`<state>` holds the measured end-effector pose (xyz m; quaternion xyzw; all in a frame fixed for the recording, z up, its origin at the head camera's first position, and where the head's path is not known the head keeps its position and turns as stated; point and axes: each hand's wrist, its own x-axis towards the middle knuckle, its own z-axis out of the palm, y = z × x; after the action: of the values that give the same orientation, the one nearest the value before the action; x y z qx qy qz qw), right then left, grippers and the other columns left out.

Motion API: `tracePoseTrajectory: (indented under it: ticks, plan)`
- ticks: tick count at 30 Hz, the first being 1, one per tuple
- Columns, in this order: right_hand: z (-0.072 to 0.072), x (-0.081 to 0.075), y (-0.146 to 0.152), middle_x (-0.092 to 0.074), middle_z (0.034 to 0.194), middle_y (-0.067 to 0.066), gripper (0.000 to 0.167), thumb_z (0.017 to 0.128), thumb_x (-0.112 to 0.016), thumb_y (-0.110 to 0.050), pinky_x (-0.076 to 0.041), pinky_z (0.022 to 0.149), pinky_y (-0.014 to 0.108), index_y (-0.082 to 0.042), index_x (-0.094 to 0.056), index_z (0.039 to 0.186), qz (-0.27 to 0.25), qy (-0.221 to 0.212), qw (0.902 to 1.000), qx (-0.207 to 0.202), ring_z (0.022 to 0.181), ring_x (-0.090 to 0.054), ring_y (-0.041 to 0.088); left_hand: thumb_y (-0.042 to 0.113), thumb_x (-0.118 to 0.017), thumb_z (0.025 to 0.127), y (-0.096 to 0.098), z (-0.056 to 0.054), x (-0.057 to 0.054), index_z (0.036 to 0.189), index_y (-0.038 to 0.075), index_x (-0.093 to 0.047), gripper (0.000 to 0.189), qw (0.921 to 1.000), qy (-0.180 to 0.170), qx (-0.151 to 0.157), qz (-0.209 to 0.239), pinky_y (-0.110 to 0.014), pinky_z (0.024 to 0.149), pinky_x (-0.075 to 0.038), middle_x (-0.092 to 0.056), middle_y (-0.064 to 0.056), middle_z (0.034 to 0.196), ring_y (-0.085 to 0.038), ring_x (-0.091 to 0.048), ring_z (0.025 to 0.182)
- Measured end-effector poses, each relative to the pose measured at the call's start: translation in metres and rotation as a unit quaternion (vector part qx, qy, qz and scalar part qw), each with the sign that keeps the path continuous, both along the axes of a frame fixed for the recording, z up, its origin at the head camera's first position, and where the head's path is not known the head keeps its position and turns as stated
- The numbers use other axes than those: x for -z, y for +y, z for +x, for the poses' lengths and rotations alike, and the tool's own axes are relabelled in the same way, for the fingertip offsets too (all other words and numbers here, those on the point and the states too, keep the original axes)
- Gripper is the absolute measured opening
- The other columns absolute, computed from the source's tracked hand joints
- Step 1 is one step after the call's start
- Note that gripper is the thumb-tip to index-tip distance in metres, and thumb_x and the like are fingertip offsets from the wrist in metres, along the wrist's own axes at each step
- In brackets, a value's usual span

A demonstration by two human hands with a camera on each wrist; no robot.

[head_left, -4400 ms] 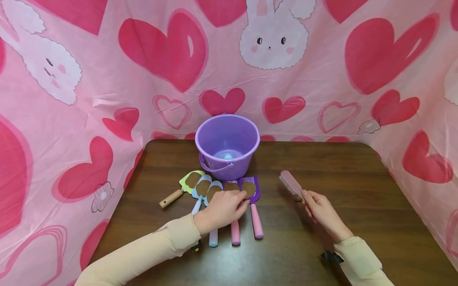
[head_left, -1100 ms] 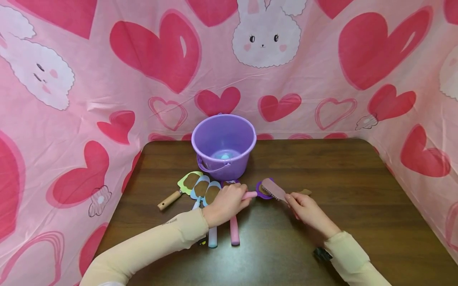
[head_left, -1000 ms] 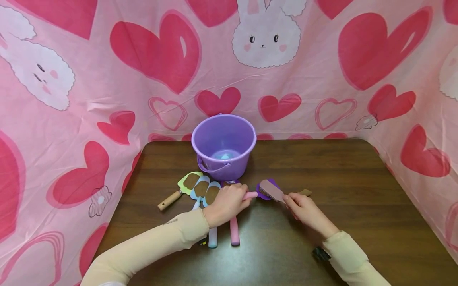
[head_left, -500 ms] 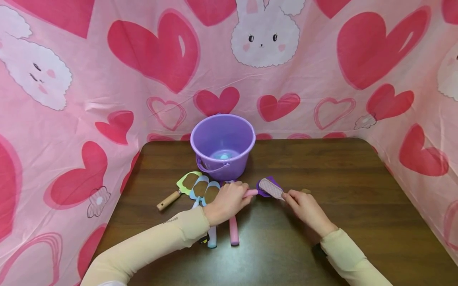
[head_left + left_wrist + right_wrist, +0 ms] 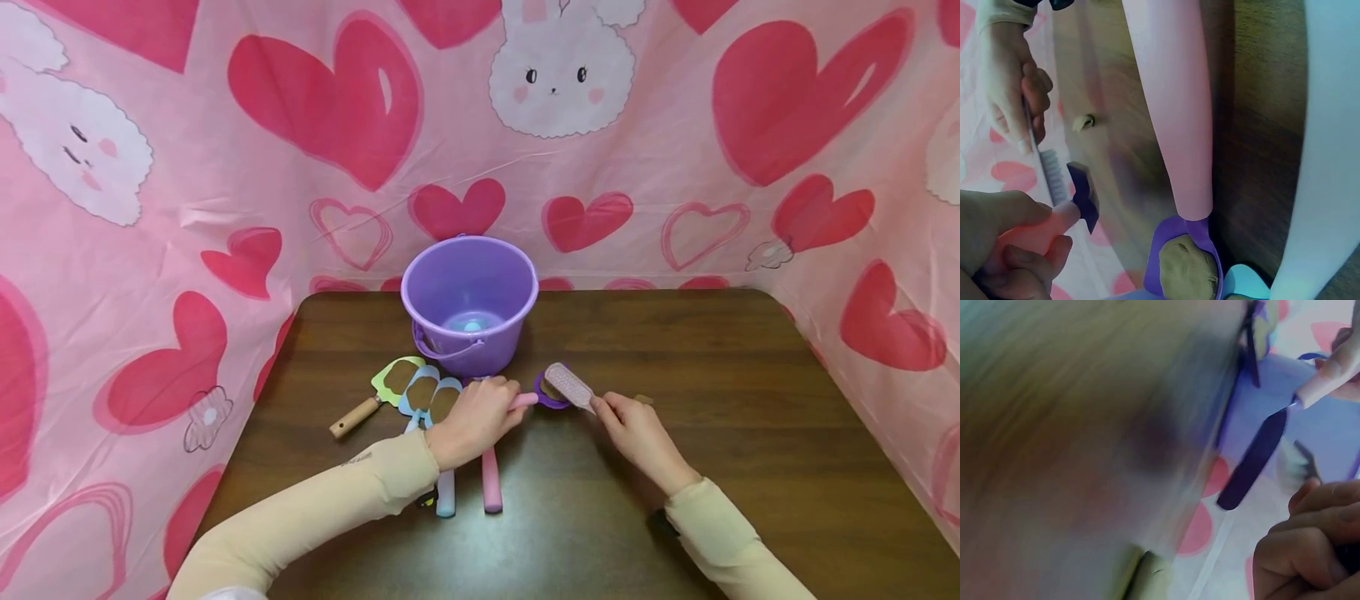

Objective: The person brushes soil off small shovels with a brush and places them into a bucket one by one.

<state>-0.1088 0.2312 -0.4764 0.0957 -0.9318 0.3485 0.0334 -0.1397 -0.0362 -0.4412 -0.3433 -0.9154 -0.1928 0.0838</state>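
My left hand [image 5: 480,421] grips the pink handle of a purple toy spatula [image 5: 555,403], its blade tilted up off the table and bearing a brown clay-like patch. My right hand [image 5: 641,437] pinches the handle of a pale pink brush [image 5: 572,388], whose head overlaps the purple blade in the head view. Seen from the left wrist, the brush bristles [image 5: 1055,176] point toward the blade [image 5: 1085,197]. Under my left forearm and hand lie a second pink-handled spatula [image 5: 491,483] and light blue ones [image 5: 446,493]; brown clay [image 5: 1188,269] sits on the pink-handled one's purple blade.
A purple bucket [image 5: 480,354] stands behind the spatulas, something light blue at its bottom. At left lies a green spatula [image 5: 386,385] with a wooden handle. A small brown piece [image 5: 642,400] is on the table beyond my right hand. Heart-printed cloth [image 5: 592,167] surrounds the table.
Since the earliest frame, my left hand has picked up the rightmost purple spatula, and my right hand has brought the brush left to its blade. Lately the brush has turned and shifted slightly over the blade.
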Motion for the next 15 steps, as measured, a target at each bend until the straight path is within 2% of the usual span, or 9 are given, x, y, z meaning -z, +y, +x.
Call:
tracePoseTrajectory:
  ticks: [3, 6, 10, 15]
  plan:
    - [0.0011, -0.0010, -0.0035, -0.040, 0.064, -0.009, 0.029, 0.106, -0.061, -0.019, -0.033, 0.052, 0.025, -0.013, -0.057, 0.077, -0.003, -0.001, 0.9996, -0.029, 0.054, -0.038, 0.007, 0.018, -0.076, 0.094, 0.0013, 0.0000, 0.0000, 0.077, 0.010, -0.061, 0.024, 1.0000, 0.002, -0.002, -0.002, -0.039, 0.056, -0.053, -0.057, -0.002, 0.070, -0.026, -0.064, 0.062]
    - [0.0018, -0.0019, -0.0037, -0.039, 0.062, -0.010, 0.030, 0.105, -0.062, -0.017, -0.032, 0.051, 0.024, -0.014, -0.056, 0.076, 0.011, 0.001, 0.9992, -0.037, 0.053, -0.036, 0.004, 0.018, -0.075, 0.094, 0.0020, 0.0002, -0.0004, 0.077, 0.009, -0.061, 0.024, 1.0000, 0.002, -0.002, 0.002, -0.040, 0.056, -0.053, -0.057, -0.002, 0.069, -0.026, -0.064, 0.061]
    - [0.0004, -0.0029, -0.0010, -0.040, 0.062, -0.009, 0.031, 0.105, -0.062, -0.016, -0.033, 0.052, 0.025, -0.012, -0.057, 0.075, 0.024, 0.007, 0.9995, -0.017, 0.054, -0.037, 0.006, 0.017, -0.076, 0.094, 0.0017, -0.0004, -0.0011, 0.076, 0.009, -0.061, 0.025, 0.9999, 0.004, -0.001, 0.010, -0.040, 0.055, -0.052, -0.055, -0.001, 0.069, -0.025, -0.062, 0.059]
    - [-0.0010, -0.0040, 0.0017, -0.040, 0.061, -0.007, 0.035, 0.107, -0.060, -0.018, -0.034, 0.054, 0.028, -0.012, -0.056, 0.073, 0.017, -0.001, 0.9998, 0.013, 0.056, -0.039, 0.011, 0.016, -0.076, 0.094, 0.0023, -0.0007, -0.0019, 0.078, 0.009, -0.062, 0.023, 0.9998, 0.003, 0.006, 0.021, -0.037, 0.054, -0.051, -0.054, -0.001, 0.069, -0.023, -0.060, 0.059]
